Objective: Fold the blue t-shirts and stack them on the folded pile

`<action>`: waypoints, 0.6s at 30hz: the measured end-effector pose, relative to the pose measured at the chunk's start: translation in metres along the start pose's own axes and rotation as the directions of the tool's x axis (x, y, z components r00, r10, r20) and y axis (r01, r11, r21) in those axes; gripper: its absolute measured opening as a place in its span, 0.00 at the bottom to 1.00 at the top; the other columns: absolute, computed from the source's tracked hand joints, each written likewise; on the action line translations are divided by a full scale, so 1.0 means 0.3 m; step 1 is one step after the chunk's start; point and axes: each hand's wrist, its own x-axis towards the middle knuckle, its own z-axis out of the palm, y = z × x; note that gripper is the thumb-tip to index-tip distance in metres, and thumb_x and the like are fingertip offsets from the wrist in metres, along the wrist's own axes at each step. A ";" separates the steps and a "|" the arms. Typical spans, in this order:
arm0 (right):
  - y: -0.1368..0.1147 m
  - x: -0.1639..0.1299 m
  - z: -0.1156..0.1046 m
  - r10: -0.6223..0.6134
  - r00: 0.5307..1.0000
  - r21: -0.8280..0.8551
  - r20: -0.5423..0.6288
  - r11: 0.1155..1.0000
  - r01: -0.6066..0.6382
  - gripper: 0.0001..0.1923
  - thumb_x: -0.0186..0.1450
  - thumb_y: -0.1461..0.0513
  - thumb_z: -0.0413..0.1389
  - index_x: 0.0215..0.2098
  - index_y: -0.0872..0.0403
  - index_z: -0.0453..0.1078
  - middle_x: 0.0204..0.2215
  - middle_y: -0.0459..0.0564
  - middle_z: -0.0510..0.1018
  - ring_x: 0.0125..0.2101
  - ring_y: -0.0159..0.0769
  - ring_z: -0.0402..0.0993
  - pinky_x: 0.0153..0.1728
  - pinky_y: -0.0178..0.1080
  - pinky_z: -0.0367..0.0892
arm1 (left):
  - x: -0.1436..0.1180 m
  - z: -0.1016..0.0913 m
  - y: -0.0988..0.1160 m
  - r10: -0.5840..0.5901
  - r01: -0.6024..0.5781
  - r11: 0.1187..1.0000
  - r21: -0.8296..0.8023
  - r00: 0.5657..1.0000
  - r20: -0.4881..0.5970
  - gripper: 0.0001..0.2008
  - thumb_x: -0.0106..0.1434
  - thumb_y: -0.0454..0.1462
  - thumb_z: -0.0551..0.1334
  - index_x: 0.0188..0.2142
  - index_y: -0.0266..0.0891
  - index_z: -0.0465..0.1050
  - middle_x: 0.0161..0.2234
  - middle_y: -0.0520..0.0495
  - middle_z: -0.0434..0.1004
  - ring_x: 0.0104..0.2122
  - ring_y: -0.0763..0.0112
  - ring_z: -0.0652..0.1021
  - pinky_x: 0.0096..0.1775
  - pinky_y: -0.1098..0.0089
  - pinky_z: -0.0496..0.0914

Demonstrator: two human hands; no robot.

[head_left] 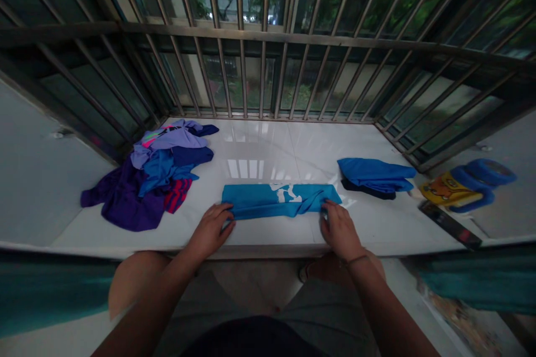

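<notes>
Two hands rest on one white tiled worktop [259, 150] that sits inside a barred window bay, and three separate lots of clothing lie on it. The first is a single turquoise garment [276, 199], low in the middle of the frame, near the worktop's front edge. It is folded into a long narrow band running left to right, with a broken white print showing on its upper face a little right of centre and a few soft creases along its lower edge. The left hand [210, 230] lies on the band's left end, fingers curled over the cloth and gripping its corner; the right hand [341, 230] holds the right end the same way, fingers closed on the fabric, a thin band round its wrist. The second lot is a small folded stack [374, 175] at centre right, a blue piece on top of a dark one, well apart from the band. The third is a loose heap [157, 175] at centre left, where purple, lilac, blue and red-striped pieces overlap; their number cannot be told. At the right edge of the frame, one yellow and blue object [463, 184] lies on a ledge beyond the worktop.
</notes>
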 end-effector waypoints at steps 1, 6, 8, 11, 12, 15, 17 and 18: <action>-0.008 0.006 0.002 -0.011 1.000 -0.005 -0.010 1.000 0.011 0.25 0.73 0.65 0.53 0.67 0.57 0.71 0.70 0.67 0.75 0.69 0.58 0.71 0.70 0.60 0.69 | -0.001 -0.001 0.002 -0.011 0.011 1.000 -0.003 1.000 -0.009 0.08 0.77 0.43 0.62 0.45 0.46 0.81 0.63 0.37 0.83 0.63 0.48 0.81 0.70 0.42 0.70; -0.046 0.086 0.012 -0.045 0.998 -0.038 0.037 0.998 0.046 0.37 0.70 0.69 0.51 0.77 0.54 0.66 0.74 0.60 0.73 0.75 0.58 0.63 0.74 0.63 0.61 | 0.013 -0.009 0.024 -0.038 0.038 0.999 0.007 0.999 -0.039 0.08 0.76 0.42 0.63 0.43 0.45 0.81 0.61 0.37 0.85 0.60 0.47 0.82 0.66 0.44 0.73; -0.054 0.116 0.008 -0.035 0.996 -0.070 0.079 0.997 0.041 0.35 0.70 0.68 0.52 0.75 0.53 0.69 0.67 0.61 0.79 0.70 0.59 0.70 0.74 0.63 0.60 | 0.013 -0.011 0.031 -0.030 0.031 0.999 0.019 0.999 -0.044 0.08 0.77 0.41 0.62 0.44 0.45 0.81 0.61 0.38 0.85 0.61 0.48 0.82 0.66 0.45 0.73; -0.052 0.129 -0.014 -0.010 0.991 -0.126 0.132 0.992 0.027 0.27 0.70 0.65 0.57 0.67 0.54 0.75 0.56 0.62 0.83 0.60 0.59 0.76 0.71 0.61 0.63 | 0.008 -0.012 0.038 -0.020 0.023 0.999 0.045 0.999 -0.049 0.08 0.77 0.39 0.61 0.44 0.45 0.80 0.60 0.37 0.85 0.60 0.48 0.82 0.66 0.45 0.73; -0.048 0.123 -0.024 0.000 0.988 -0.140 0.151 0.990 0.022 0.26 0.70 0.64 0.58 0.65 0.54 0.77 0.54 0.62 0.84 0.58 0.59 0.76 0.70 0.60 0.64 | 0.007 -0.012 0.040 -0.018 0.020 0.998 0.053 0.999 -0.049 0.08 0.77 0.39 0.61 0.44 0.45 0.80 0.60 0.37 0.85 0.61 0.48 0.82 0.67 0.45 0.73; -0.027 0.071 -0.048 0.038 0.974 -0.144 0.223 0.989 -0.006 0.23 0.68 0.65 0.59 0.61 0.53 0.78 0.52 0.61 0.85 0.55 0.58 0.77 0.63 0.55 0.69 | 0.006 -0.011 0.042 -0.013 0.016 0.998 0.055 0.999 -0.050 0.08 0.77 0.39 0.60 0.44 0.44 0.80 0.60 0.36 0.85 0.61 0.47 0.82 0.67 0.44 0.73; -0.007 0.018 -0.059 0.048 0.962 -0.112 0.267 0.994 -0.019 0.22 0.69 0.64 0.59 0.60 0.52 0.79 0.52 0.59 0.85 0.53 0.56 0.77 0.59 0.53 0.71 | 0.006 -0.010 0.041 -0.018 0.020 0.999 0.046 0.998 -0.054 0.08 0.77 0.39 0.61 0.44 0.44 0.80 0.60 0.36 0.85 0.61 0.47 0.82 0.67 0.44 0.73; 0.003 -0.010 -0.064 0.051 0.959 -0.092 0.280 0.995 -0.026 0.21 0.69 0.64 0.59 0.60 0.51 0.79 0.52 0.59 0.85 0.53 0.55 0.78 0.58 0.51 0.72 | 0.006 -0.010 0.040 -0.022 0.024 0.999 0.040 0.998 -0.055 0.08 0.77 0.39 0.61 0.44 0.44 0.80 0.60 0.36 0.85 0.61 0.47 0.82 0.67 0.44 0.73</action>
